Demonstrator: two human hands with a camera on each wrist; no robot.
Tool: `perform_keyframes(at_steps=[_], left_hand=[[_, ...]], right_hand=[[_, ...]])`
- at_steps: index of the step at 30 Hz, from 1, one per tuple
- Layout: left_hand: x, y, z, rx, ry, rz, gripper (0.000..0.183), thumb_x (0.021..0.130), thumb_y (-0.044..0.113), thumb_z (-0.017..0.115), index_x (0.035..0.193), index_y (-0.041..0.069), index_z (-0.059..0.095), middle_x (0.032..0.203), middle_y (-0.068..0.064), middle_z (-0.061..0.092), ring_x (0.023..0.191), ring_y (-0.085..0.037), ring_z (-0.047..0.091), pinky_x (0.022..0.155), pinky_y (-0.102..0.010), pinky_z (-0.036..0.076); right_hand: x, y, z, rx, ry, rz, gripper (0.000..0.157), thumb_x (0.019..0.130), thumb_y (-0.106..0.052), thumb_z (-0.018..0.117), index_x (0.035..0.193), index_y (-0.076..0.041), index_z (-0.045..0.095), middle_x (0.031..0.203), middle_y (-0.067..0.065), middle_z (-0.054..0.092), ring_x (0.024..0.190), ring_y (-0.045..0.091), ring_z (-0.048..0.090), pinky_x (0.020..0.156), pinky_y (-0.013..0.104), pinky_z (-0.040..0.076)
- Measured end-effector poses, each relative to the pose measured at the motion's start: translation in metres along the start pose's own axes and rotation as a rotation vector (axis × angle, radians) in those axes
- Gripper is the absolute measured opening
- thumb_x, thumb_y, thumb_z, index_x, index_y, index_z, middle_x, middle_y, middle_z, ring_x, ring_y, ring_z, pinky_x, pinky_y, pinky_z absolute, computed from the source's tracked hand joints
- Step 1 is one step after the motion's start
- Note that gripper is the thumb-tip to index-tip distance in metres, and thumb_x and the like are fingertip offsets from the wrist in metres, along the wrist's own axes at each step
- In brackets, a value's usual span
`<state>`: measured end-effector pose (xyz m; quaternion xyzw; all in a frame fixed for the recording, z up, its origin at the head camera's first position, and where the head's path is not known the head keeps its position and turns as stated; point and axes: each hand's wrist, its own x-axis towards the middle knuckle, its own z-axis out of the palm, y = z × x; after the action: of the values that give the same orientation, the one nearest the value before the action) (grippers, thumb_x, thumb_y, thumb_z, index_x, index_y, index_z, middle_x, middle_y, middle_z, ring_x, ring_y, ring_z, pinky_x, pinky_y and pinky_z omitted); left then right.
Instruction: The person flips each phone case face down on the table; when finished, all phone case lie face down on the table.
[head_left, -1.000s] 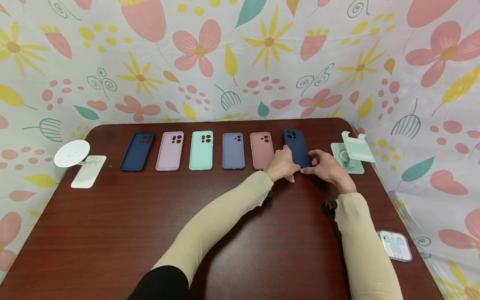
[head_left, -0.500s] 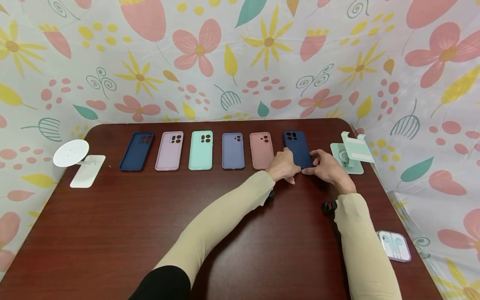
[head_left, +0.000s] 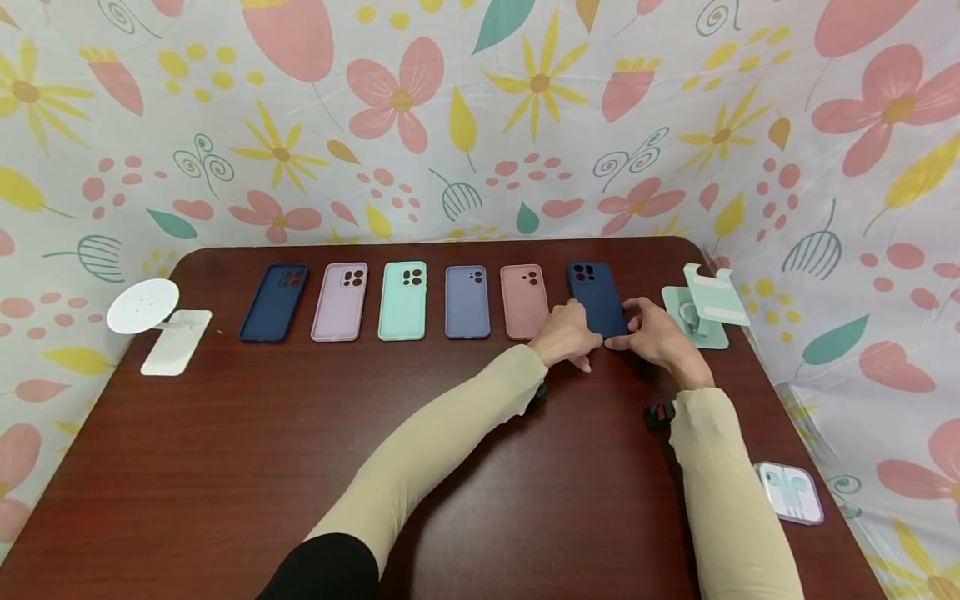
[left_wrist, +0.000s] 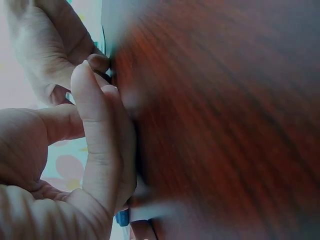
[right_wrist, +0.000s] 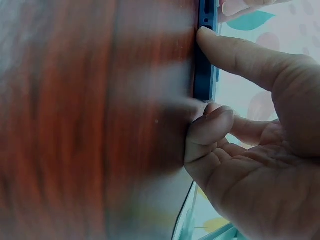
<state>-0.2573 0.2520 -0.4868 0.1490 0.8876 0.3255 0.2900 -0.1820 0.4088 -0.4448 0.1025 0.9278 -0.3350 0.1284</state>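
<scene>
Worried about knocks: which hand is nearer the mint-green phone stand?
Right. The right hand is just left of the phone stand; the left hand is farther off, across the dark-blue phone case both touch.

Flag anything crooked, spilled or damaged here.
Nothing stands out: no spill or damage shows. The navy case at the row's left end and the dark blue case at its right end slant opposite ways, but camera angle may explain that.

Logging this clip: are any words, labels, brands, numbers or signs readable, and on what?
No text can be read in any view.
Rightmost dark blue phone case: no readable lettering.
Earphone box: any print is too small to read.
Floral backdrop: drawings, no visible writing.
</scene>
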Motion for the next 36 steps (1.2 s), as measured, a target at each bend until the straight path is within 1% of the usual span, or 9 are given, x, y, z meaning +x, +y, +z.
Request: perform_keyframes(at_steps=[9, 17, 20, 22, 24, 25, 30, 33, 36], left_hand=[[-0.015, -0.012, -0.007, -0.126, -0.071, 0.071, 0.102, 0.101, 0.030, 0.079, 0.177, 0.016, 0.011, 0.076, -0.009, 0.076, 0.057, -0.018, 0.077, 0.058, -0.026, 0.065], [-0.061, -0.022, -0.041, -0.160, -0.029, 0.108, 0.099, 0.100, 0.015, 0.076, 0.176, 0.014, 0.013, 0.074, -0.010, 0.070, 0.057, -0.023, 0.074, 0.061, -0.030, 0.065], [-0.076, -0.032, -0.056, -0.115, -0.015, 0.127, 0.059, 0.101, 0.019, 0.077, 0.153, 0.002, 0.056, 0.065, -0.007, 0.070, 0.058, -0.021, 0.075, 0.065, -0.028, 0.064], [-0.087, -0.037, -0.066, -0.095, 0.012, 0.137, 0.035, 0.100, 0.018, 0.078, 0.129, 0.000, 0.068, 0.062, -0.007, 0.071, 0.059, -0.021, 0.077, 0.067, -0.027, 0.064], [-0.091, -0.044, -0.073, -0.076, 0.049, 0.132, 0.035, 0.098, 0.018, 0.080, 0.125, -0.001, 0.068, 0.065, -0.008, 0.073, 0.059, -0.022, 0.078, 0.065, -0.027, 0.065], [-0.098, -0.043, -0.079, -0.081, 0.058, 0.123, 0.054, 0.098, 0.014, 0.080, 0.144, -0.003, 0.057, 0.071, -0.012, 0.076, 0.061, -0.025, 0.079, 0.065, -0.029, 0.066], [-0.083, -0.061, -0.086, -0.064, 0.071, 0.055, 0.099, 0.094, 0.013, 0.084, 0.172, 0.003, 0.023, 0.099, -0.017, 0.080, 0.053, -0.021, 0.076, 0.061, -0.027, 0.065], [-0.067, -0.073, -0.086, -0.062, 0.049, 0.025, 0.100, 0.093, 0.015, 0.084, 0.171, 0.004, 0.024, 0.105, -0.015, 0.078, 0.053, -0.020, 0.075, 0.062, -0.027, 0.065], [-0.055, -0.082, -0.085, -0.063, 0.017, 0.006, 0.078, 0.093, 0.018, 0.085, 0.157, 0.004, 0.043, 0.098, -0.014, 0.078, 0.055, -0.021, 0.078, 0.064, -0.028, 0.066]], right_hand=[[-0.007, -0.007, 0.003, -0.002, 0.033, -0.040, 0.093, 0.097, -0.026, 0.081, 0.166, 0.004, 0.026, 0.122, 0.026, 0.052, 0.103, 0.038, 0.053, 0.094, 0.049, 0.048], [-0.018, -0.030, 0.009, 0.005, 0.150, -0.070, 0.096, 0.096, -0.037, 0.084, 0.166, 0.001, 0.030, 0.115, 0.021, 0.056, 0.096, 0.035, 0.056, 0.088, 0.044, 0.047], [-0.020, -0.040, 0.014, -0.014, 0.150, -0.089, 0.094, 0.097, -0.039, 0.083, 0.166, 0.000, 0.031, 0.111, 0.018, 0.060, 0.094, 0.032, 0.060, 0.087, 0.042, 0.050], [-0.019, -0.046, 0.019, -0.025, 0.135, -0.100, 0.094, 0.097, -0.040, 0.083, 0.166, -0.001, 0.032, 0.109, 0.017, 0.063, 0.092, 0.030, 0.062, 0.085, 0.040, 0.051], [-0.018, -0.053, 0.024, -0.037, 0.108, -0.105, 0.093, 0.098, -0.040, 0.082, 0.167, -0.002, 0.032, 0.106, 0.015, 0.065, 0.089, 0.028, 0.064, 0.083, 0.037, 0.052], [-0.016, -0.056, 0.027, -0.040, 0.092, -0.108, 0.093, 0.097, -0.040, 0.082, 0.167, -0.003, 0.032, 0.105, 0.014, 0.066, 0.088, 0.027, 0.064, 0.081, 0.036, 0.052], [-0.010, -0.072, 0.040, -0.049, 0.008, -0.114, 0.093, 0.098, -0.042, 0.082, 0.167, -0.005, 0.032, 0.101, 0.013, 0.069, 0.082, 0.024, 0.065, 0.073, 0.032, 0.052], [-0.005, -0.080, 0.047, -0.057, -0.029, -0.117, 0.094, 0.097, -0.043, 0.082, 0.166, -0.005, 0.033, 0.100, 0.014, 0.070, 0.080, 0.024, 0.067, 0.072, 0.031, 0.053], [0.001, -0.085, 0.054, -0.065, -0.065, -0.107, 0.094, 0.096, -0.042, 0.082, 0.167, -0.004, 0.032, 0.102, 0.015, 0.070, 0.079, 0.023, 0.068, 0.072, 0.031, 0.054]])
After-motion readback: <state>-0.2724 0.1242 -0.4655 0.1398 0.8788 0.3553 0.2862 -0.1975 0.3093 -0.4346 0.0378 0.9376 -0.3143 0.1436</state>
